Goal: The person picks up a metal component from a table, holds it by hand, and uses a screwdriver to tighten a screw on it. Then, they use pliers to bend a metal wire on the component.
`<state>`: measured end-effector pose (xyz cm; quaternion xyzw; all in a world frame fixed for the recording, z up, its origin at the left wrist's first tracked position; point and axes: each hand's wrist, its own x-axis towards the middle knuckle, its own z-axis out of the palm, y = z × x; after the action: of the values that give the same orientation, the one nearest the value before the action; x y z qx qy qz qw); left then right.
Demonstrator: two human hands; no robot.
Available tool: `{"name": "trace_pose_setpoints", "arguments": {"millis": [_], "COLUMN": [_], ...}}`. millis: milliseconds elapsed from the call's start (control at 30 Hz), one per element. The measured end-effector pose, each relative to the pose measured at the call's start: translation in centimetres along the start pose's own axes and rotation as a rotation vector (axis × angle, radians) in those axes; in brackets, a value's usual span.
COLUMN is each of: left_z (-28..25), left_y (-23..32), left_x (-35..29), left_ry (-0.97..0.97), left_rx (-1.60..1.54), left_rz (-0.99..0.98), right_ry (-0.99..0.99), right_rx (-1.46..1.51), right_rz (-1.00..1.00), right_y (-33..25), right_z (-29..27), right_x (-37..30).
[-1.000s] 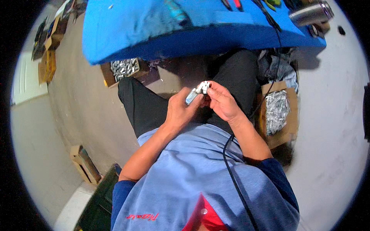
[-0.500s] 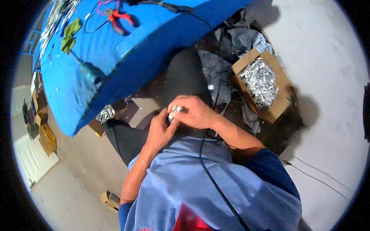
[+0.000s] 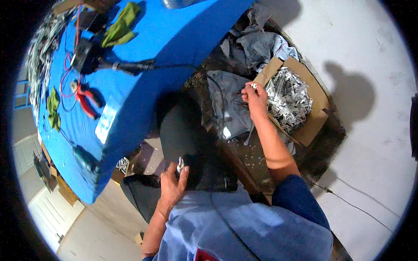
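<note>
My left hand (image 3: 172,185) is over my lap, closed around some small silvery pieces (image 3: 180,163) that poke out between thumb and fingers; their exact kind is not clear. My right hand (image 3: 257,100) is stretched forward to the left edge of an open cardboard box (image 3: 314,126). Its fingers are curled together, with a small pale, shiny piece (image 3: 254,86) showing at the fingertips. Many thin silvery metal pieces (image 3: 288,100) fill the box.
A blue-covered table (image 3: 174,30) rises ahead, carrying red-handled pliers (image 3: 88,102), a green cloth (image 3: 122,26), a teal-handled tool (image 3: 85,158) and silvery strips (image 3: 45,56). Grey plastic sheeting (image 3: 233,95) lies left of the box. A black cable (image 3: 230,226) crosses my lap.
My hands were together over my lap around the silvery pieces. The right has moved forward and right to the box; the left has come slightly nearer. The view has shifted.
</note>
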<state>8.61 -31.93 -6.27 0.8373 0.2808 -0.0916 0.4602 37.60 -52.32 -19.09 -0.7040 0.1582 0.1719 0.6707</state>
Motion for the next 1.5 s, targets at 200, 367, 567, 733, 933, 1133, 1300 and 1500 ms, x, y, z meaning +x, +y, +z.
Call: {"name": "trace_pose_setpoints", "arguments": {"millis": [200,367,567,733,933,1133,1300,1500], "left_z": [1.5,1.8,0.5,-0.4,-0.5,-0.5,-1.0,-0.2], "left_y": [1.3,-0.5,-4.3,-4.7,-3.8,-6.7,-4.5,-3.8], "left_x": [5.8,5.8,3.9,4.2,4.1,2.4,5.2,6.0], "left_ry": [-0.002,-0.084,-0.149,-0.257,-0.251,-0.207,-0.248,-0.197], "left_rx": [0.102,0.226,0.869,0.687,0.685,0.709,0.623,0.623], "left_rz": [0.011,0.014,0.769,0.579,0.599,0.592,0.548,0.654], "right_ry": [0.188,0.189,0.317,0.487,0.540,0.376,0.161,-0.056], "right_rx": [-0.037,0.120,0.193,0.296,0.321,0.080,-1.218,-1.216], "right_rz": [-0.133,0.023,0.363,0.244,0.154,0.129,0.052,0.094], "right_y": [13.0,9.7,17.0,26.1,27.4,26.8,21.4,21.8], "right_z": [-6.5,-5.5,-4.7,-6.5,-5.2,-5.3,-8.2,-6.4], "right_x": [15.2,19.5,28.7,35.1,39.0,41.8,41.8,42.0]}}
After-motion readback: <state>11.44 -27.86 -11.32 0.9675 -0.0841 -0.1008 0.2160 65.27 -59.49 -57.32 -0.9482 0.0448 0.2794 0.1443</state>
